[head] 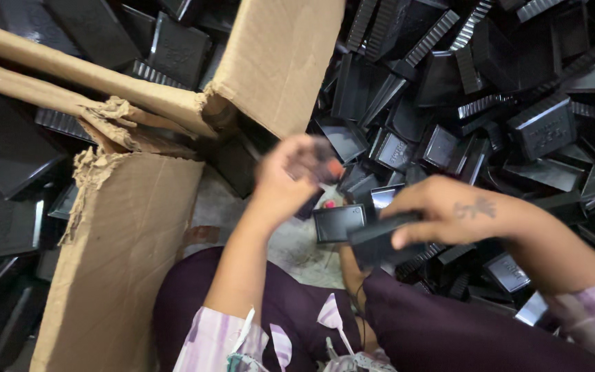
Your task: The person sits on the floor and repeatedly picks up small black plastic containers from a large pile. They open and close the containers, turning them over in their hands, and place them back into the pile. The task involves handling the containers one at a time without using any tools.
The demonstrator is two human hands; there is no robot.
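Bare grey concrete floor (297, 241), stained and dusty, shows only in a small patch in the middle. Directly on it: a big heap of black rectangular plastic casings (490, 89), some ribbed along one edge, piled loose over the right and top. Torn brown cardboard box (125, 248) stands at left, flaps ragged. More flat black plastic panels (5, 148) lie left of the box.
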